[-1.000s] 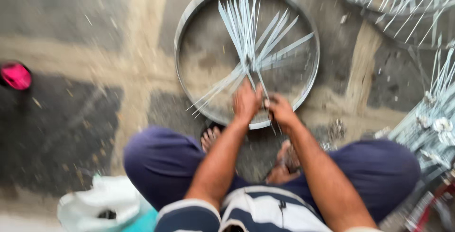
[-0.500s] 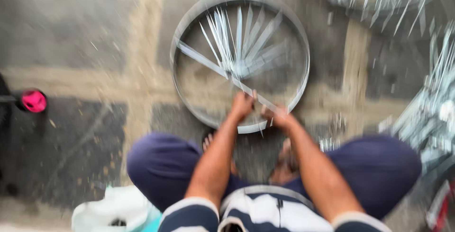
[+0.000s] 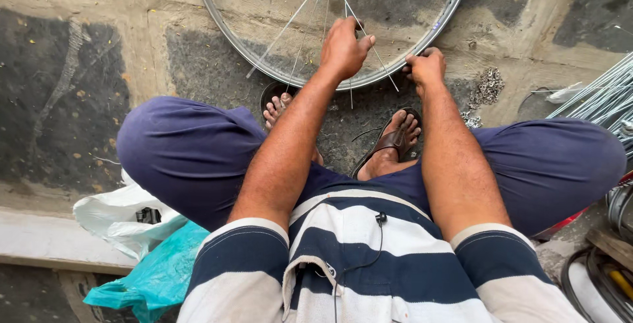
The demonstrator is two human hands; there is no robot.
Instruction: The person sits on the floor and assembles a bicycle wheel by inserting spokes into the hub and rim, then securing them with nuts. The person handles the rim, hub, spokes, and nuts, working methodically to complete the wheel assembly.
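Note:
A silver bicycle wheel rim [image 3: 232,38] lies flat on the stone floor in front of me, with thin spokes [image 3: 285,28] fanning from a hub at the top edge. My left hand [image 3: 344,49] rests over the near part of the rim, its fingers pinching a spoke. My right hand [image 3: 427,67] grips the rim's near edge just to the right. I sit with knees spread, my sandalled feet [image 3: 395,137] below the rim.
A small pile of metal nipples [image 3: 486,89] lies right of the rim. A bundle of loose spokes [image 3: 597,97] lies at the far right. White [image 3: 119,212] and teal [image 3: 155,275] plastic bags lie at my left. Tyres and tools [image 3: 610,267] are at the lower right.
The view has dropped and come closer, so the rim is now cut off at the top. The spokes, bunched before, now spread from the hub. Both hands stay at the rim's near edge.

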